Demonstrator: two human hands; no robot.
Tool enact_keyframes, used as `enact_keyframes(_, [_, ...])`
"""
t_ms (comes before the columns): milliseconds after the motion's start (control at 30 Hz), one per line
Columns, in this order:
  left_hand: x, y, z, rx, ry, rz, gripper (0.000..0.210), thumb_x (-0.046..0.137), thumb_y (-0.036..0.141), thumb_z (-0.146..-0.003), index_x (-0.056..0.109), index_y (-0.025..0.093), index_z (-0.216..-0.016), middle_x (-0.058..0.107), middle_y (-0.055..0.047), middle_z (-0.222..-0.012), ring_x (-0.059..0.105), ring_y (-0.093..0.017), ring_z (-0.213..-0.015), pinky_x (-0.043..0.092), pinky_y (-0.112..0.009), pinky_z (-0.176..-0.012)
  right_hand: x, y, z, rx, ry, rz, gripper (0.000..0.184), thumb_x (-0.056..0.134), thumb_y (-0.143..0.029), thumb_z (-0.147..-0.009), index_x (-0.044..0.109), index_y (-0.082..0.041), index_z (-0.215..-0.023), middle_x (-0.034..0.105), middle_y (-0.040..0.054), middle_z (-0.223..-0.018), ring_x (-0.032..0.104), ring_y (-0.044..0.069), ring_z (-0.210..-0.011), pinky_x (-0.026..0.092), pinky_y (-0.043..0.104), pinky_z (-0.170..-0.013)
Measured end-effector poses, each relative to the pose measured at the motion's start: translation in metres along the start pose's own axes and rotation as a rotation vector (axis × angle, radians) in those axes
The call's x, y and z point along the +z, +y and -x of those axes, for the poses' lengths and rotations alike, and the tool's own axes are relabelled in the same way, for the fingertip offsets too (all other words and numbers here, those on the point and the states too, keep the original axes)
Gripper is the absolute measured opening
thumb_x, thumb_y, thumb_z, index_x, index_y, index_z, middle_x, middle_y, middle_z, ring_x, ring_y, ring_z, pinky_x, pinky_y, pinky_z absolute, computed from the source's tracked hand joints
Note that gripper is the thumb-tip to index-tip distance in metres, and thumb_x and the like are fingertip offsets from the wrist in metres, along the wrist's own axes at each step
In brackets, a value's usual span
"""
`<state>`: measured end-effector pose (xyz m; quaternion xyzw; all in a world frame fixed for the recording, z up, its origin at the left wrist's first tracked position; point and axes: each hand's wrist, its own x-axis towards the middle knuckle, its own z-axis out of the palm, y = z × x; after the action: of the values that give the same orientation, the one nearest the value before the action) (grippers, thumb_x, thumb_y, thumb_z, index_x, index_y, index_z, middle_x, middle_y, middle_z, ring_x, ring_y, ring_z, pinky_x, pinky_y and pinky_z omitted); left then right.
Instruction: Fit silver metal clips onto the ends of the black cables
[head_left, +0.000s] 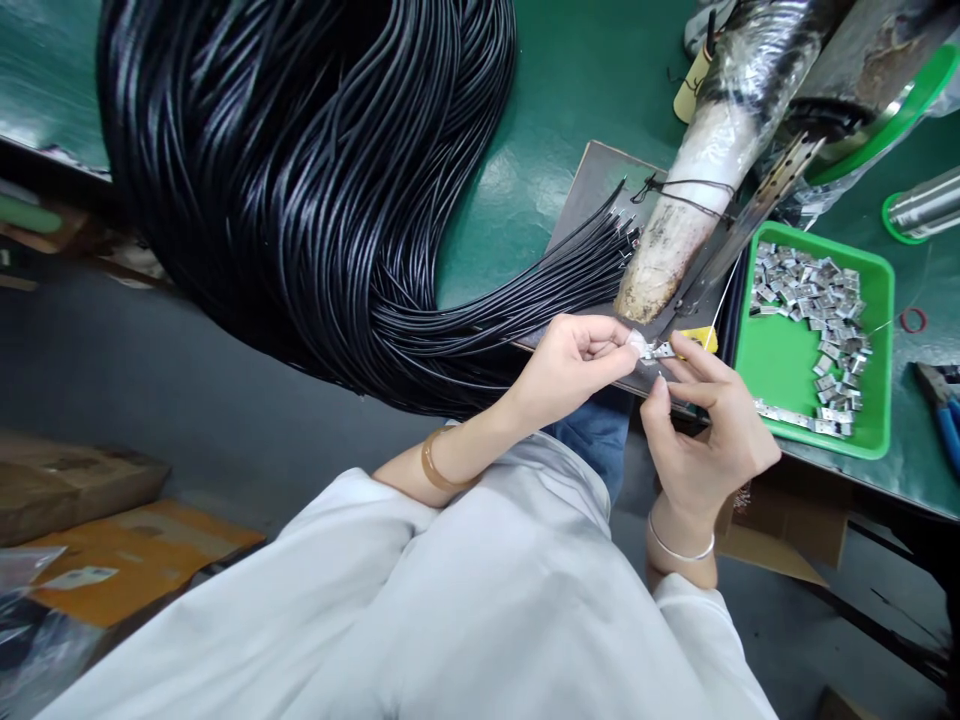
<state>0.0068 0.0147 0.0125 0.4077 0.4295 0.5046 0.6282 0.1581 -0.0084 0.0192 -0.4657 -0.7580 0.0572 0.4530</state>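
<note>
My left hand [574, 362] is closed in a pinch, thumb against fingers, on a small silver metal connector piece [661, 350]. Something white, perhaps tape, covers the fingertip there. My right hand [709, 420] is just right of the piece, its thumb and index finger apart. The index fingertip is at the piece's right end; whether it touches I cannot tell. Both hands are over the near edge of a dark board [592, 200]. Beyond my left hand lies a large bundle of black cables [322, 200], its tipped ends [622, 235] fanned on the board.
A plastic-wrapped machine part [697, 190] slants down just beyond my hands. On the right, a green tray [780, 360] holds many small metal connector pieces [814, 285]. Blue-handled pliers [941, 400] and a red ring [913, 320] lie on the green table [555, 70]. Cardboard boxes [150, 550] stand below left.
</note>
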Motion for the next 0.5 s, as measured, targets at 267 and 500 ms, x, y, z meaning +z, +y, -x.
enact_keyframes(267, [0.003,-0.003,-0.001,0.066,0.024,-0.132,0.019,0.065,0.029,-0.083,0.067,0.012,-0.075,0.051,0.002,-0.059,0.04,-0.006,-0.055,0.031,-0.02,-0.052,0.005,0.003,-0.003,0.003,0.011,-0.034,0.014,0.068,-0.009,-0.081,0.06,-0.02,-0.085,0.074,0.0057,-0.117,0.075,0.019,-0.096,0.065,0.033,-0.083])
enact_keyframes(500, [-0.007,0.006,0.012,0.125,-0.341,-0.571,0.02,0.057,0.018,-0.084,0.061,0.013,-0.066,0.028,0.007,-0.054,0.025,-0.006,-0.054,0.022,-0.022,-0.054,-0.03,0.026,0.016,0.294,0.186,-0.024,0.02,0.055,-0.039,-0.096,0.062,-0.023,-0.087,0.063,-0.0029,-0.067,0.06,0.011,-0.05,0.049,0.027,-0.047])
